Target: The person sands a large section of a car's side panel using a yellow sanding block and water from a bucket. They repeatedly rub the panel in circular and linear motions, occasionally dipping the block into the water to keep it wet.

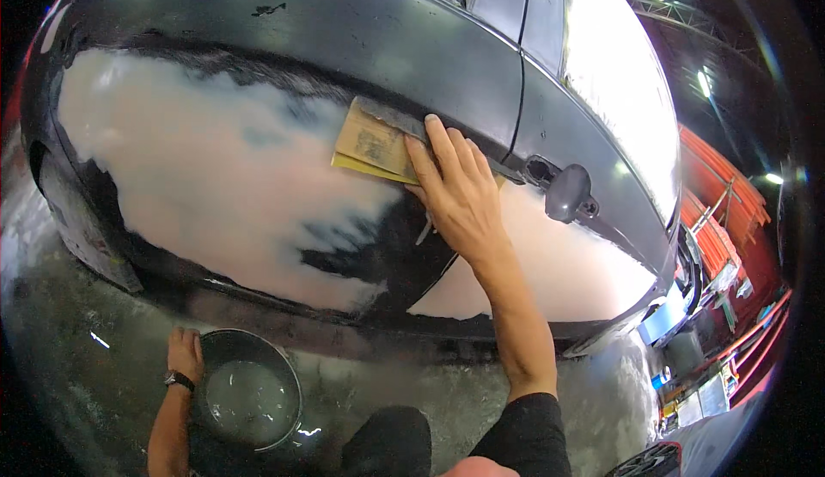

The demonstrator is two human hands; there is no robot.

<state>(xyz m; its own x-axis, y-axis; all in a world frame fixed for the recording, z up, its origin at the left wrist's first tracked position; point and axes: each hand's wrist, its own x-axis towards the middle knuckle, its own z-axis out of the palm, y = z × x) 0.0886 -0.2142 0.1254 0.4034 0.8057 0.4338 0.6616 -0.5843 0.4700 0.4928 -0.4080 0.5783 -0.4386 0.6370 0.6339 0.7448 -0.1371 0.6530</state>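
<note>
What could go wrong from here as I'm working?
The round dark bucket of cloudy liquid might tip if the bare left hand beside its rim knocks it. The folded tan-yellow abrasive sheet under the bare right hand could slip and scuff the black car body around the pale pink patch. It might also catch the dark rounded door handle nearby.

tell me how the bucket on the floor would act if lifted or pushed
The bucket would probably feel heavier than an empty one, since it holds cloudy liquid, though the depth is hard to judge. That liquid would likely slosh if pushed suddenly, perhaps over the open top. With its round rim, it might roll if tipped over.
</note>
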